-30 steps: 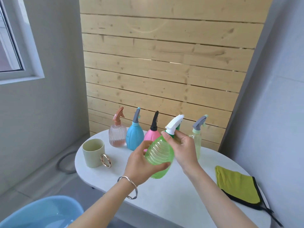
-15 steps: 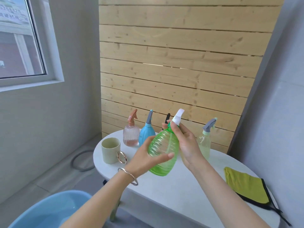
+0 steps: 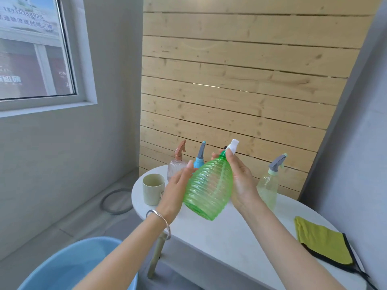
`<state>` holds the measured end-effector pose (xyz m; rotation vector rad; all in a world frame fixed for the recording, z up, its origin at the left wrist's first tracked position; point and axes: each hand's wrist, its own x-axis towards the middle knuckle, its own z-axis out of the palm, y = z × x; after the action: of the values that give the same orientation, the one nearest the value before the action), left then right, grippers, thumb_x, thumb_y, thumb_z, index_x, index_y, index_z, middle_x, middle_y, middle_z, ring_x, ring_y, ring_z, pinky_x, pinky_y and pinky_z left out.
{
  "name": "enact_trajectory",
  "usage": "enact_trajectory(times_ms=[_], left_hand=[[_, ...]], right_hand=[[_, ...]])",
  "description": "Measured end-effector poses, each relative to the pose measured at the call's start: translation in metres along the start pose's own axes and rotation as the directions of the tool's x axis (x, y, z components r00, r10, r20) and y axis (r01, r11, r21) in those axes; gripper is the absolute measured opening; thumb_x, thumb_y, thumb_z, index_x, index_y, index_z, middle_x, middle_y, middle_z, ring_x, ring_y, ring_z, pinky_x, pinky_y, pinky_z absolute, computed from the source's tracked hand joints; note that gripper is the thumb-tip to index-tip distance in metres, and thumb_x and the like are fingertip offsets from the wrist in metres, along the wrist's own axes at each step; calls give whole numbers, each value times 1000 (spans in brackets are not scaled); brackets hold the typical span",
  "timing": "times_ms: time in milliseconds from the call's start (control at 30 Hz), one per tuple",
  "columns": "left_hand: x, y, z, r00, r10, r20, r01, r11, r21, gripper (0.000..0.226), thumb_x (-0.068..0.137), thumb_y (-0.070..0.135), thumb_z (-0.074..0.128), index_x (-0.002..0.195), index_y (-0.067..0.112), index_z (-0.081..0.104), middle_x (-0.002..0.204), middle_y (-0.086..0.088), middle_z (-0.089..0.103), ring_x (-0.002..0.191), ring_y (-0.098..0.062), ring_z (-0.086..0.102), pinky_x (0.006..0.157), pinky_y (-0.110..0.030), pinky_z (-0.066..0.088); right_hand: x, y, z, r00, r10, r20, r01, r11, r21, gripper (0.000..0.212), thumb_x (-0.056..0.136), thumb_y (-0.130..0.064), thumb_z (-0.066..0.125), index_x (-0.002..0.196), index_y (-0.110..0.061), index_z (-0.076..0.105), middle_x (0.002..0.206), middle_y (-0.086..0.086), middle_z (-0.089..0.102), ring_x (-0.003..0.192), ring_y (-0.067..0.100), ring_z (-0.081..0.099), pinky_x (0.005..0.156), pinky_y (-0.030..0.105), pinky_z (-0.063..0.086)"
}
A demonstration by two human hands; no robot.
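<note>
Two hands: both are on the green bottle (image 3: 209, 189), which is in the air, tilted, above the table (image 3: 230, 237) at the centre of the view.
Right hand (image 3: 240, 181): thumb and fingers curl round the bottle's neck, just under the white spray head (image 3: 233, 145).
Left hand (image 3: 178, 191): fingers are straight and lie flat against the ribbed side at the bottle's 9 o'clock, steadying rather than clasping it.
Bottle: it looks empty, with the head pointing to 1 o'clock and the base to 7 o'clock.
Done: the bottle is up off the table and braced on both sides.
Left: the spray head appears to be on. Twisting it off and filling the bottle seem yet to come.
Nearby: basin (image 3: 69, 266) at 7 o'clock, cup (image 3: 153, 191) at 9 o'clock, cloth (image 3: 322, 241) at 4 o'clock.
</note>
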<state>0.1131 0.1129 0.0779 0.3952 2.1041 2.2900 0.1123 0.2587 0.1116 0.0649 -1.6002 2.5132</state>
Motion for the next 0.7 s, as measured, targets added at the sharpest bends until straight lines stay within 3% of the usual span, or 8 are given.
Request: enact_trajectory(times_ms=[100,167,233,333,400,533,633,700], left_hand=[[-4,2,-6,990,135,-33,-131,985,111,50,80,72,48,106,31,66,102,10,69,95,-1,61,84,-21,47],[-6,2,-8,995,62,82,-79,972,221,60,68,77,58,114,39,58,109,8,67,95,3,62,80,-20,48],[-7,0,-6,985,-13,174,-42,950,310,74,58,74,68,122,40,49,114,11,65,102,0,62,86,-23,50],[-10,-7,1,974,-30,226,-37,957,287,64,65,60,75,119,38,49,110,18,66,102,7,61,85,-17,48],[-10,-15,3,972,-69,224,13,970,243,65,62,60,77,117,38,50,108,18,68,101,5,63,88,-20,49],[-8,-34,-9,947,-200,251,105,932,346,80,54,66,79,122,33,51,112,13,68,105,-3,64,98,-33,48],[-10,-45,-21,926,-288,243,129,848,514,76,65,56,80,124,26,44,118,16,58,107,0,56,87,-12,44],[-10,-58,-31,927,-311,208,134,795,591,88,63,59,79,131,22,38,126,12,51,114,-4,50,90,-14,42]], right_hand=[[-1,3,1,996,-59,-62,52,992,-111,19,83,-37,68,73,-21,72,88,0,73,75,19,65,80,38,53],[-1,6,2,993,-83,-87,70,987,-145,15,83,-35,70,76,-22,73,87,-2,73,75,18,64,81,39,53],[-2,11,4,994,-85,-64,75,986,-149,13,83,-33,70,85,-20,74,89,-2,74,81,16,66,82,35,54],[-6,16,9,998,-65,8,65,986,-155,37,80,-39,67,101,-9,71,89,-3,72,85,12,66,77,27,54],[-6,15,9,997,-55,46,62,984,-168,41,80,-42,64,101,-8,69,91,-2,73,87,10,68,78,28,53],[5,4,3,996,-85,35,87,994,-66,10,92,-27,58,93,-17,58,108,11,70,101,16,68,77,27,56],[21,-13,-14,968,-247,-42,239,962,-134,5,94,-23,56,94,-19,54,106,11,70,101,19,68,94,30,48],[33,-24,-28,942,-328,-63,314,934,-171,6,93,-22,59,97,-19,56,99,3,72,96,17,69,97,30,48]])
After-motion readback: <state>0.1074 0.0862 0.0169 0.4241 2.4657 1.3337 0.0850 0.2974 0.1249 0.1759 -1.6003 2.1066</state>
